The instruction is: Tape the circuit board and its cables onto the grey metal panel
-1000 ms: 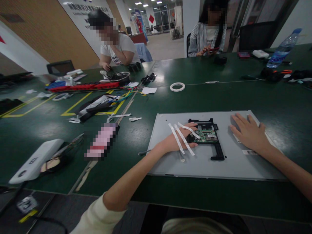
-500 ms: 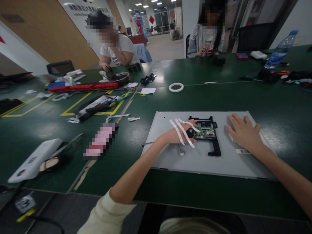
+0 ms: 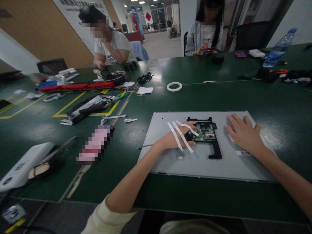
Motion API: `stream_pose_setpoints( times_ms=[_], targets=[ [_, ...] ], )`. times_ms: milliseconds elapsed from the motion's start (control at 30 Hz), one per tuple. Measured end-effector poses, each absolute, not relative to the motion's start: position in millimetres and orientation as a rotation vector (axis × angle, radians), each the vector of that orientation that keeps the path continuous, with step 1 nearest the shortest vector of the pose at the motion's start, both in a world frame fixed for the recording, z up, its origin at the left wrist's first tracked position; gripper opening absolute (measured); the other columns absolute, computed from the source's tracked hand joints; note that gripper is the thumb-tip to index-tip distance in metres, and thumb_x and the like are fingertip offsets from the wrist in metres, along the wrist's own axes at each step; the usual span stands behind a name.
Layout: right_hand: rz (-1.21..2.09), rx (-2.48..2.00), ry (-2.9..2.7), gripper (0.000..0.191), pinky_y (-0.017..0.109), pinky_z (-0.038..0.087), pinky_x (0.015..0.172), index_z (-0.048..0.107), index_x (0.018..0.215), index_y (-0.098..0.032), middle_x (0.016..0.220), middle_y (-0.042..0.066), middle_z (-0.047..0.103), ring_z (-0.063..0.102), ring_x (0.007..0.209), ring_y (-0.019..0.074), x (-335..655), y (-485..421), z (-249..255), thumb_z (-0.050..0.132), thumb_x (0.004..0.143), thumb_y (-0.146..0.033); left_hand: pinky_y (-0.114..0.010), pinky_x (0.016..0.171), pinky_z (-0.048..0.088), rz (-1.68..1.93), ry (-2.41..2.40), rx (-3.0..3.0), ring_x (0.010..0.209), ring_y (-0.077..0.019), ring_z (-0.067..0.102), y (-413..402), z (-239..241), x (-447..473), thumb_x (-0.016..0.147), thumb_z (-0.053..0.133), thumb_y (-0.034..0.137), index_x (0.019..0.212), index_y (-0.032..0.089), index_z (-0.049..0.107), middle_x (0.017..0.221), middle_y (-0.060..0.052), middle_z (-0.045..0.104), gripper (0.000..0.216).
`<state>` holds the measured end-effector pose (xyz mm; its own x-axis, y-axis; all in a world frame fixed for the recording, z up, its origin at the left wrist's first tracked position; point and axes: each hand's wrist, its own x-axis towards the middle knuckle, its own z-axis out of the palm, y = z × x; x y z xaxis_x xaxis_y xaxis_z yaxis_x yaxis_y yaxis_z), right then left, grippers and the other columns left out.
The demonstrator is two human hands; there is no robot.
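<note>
A flat grey panel (image 3: pixel 168 164) lies on the green table. On its middle rests a black plastic frame (image 3: pixel 216 149) carrying a green circuit board (image 3: pixel 203 135). My left hand (image 3: pixel 172 138) is at the frame's left side, with fingers and thumb around that end; part of the grip is hidden. Several white tape strips (image 3: pixel 182 136) lie across the back of this hand. Flat on the panel's right part, my right hand (image 3: pixel 245 133) has its fingers spread. A pale edge shows beneath it, too covered to name. A short cable end (image 3: pixel 179 156) lies below my left wrist.
A white tape roll (image 3: pixel 174 86) lies beyond the panel. To the left are a phone (image 3: pixel 96 143), a white device (image 3: pixel 25 167) and tape scraps (image 3: pixel 131 120). A water bottle (image 3: pixel 280 48) stands far right. Two people sit across the table.
The camera view has shifted slightly, moving objects on the left further left. Both hands keep their places on the frame and panel.
</note>
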<state>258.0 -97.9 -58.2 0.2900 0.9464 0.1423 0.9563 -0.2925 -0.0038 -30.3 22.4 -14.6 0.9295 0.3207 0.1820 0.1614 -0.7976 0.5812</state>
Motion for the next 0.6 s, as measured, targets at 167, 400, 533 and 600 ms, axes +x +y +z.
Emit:
stream_pose_setpoints(
  times_ms=[167, 400, 533, 600],
  targets=[
    [-0.151, -2.473, -1.815, 0.061, 0.071, 0.031, 0.09, 0.036, 0.143, -0.023, 0.15, 0.006, 0.027, 0.025, 0.13, 0.0434, 256.0, -97.1, -56.6, 0.013, 0.094, -0.051, -0.05, 0.112, 0.033, 0.361, 0.35, 2.509, 0.137, -0.0264, 0.033, 21.9, -12.6, -33.6, 0.079, 0.065, 0.038, 0.133, 0.027, 0.041, 0.148, -0.01, 0.035, 0.06],
    [-0.146, -2.463, -1.818, 0.061, 0.072, 0.031, 0.09, 0.036, 0.143, -0.022, 0.15, 0.005, 0.028, 0.026, 0.13, 0.043, 257.1, -97.0, -56.8, 0.014, 0.094, -0.052, -0.05, 0.111, 0.034, 0.349, 0.347, 2.516, 0.136, -0.0269, 0.034, 19.7, -9.3, -36.4, 0.08, 0.065, 0.039, 0.132, 0.025, 0.042, 0.147, -0.011, 0.036, 0.058],
    [-0.158, -2.443, -1.822, 0.061, 0.072, 0.031, 0.089, 0.036, 0.142, -0.022, 0.15, 0.006, 0.029, 0.025, 0.13, 0.0432, 258.0, -97.7, -58.1, 0.014, 0.094, -0.052, -0.048, 0.111, 0.035, 0.351, 0.357, 2.542, 0.136, -0.0266, 0.034, 18.1, -9.6, -36.8, 0.079, 0.065, 0.039, 0.131, 0.024, 0.042, 0.146, -0.012, 0.037, 0.059],
    [-0.156, -2.437, -1.822, 0.061, 0.073, 0.029, 0.091, 0.037, 0.142, -0.022, 0.15, 0.006, 0.029, 0.025, 0.13, 0.0434, 258.2, -98.2, -59.6, 0.015, 0.094, -0.052, -0.048, 0.11, 0.035, 0.367, 0.36, 2.555, 0.136, -0.0265, 0.035, 17.3, -11.0, -36.6, 0.079, 0.066, 0.038, 0.132, 0.024, 0.042, 0.146, -0.011, 0.038, 0.06]
  ],
)
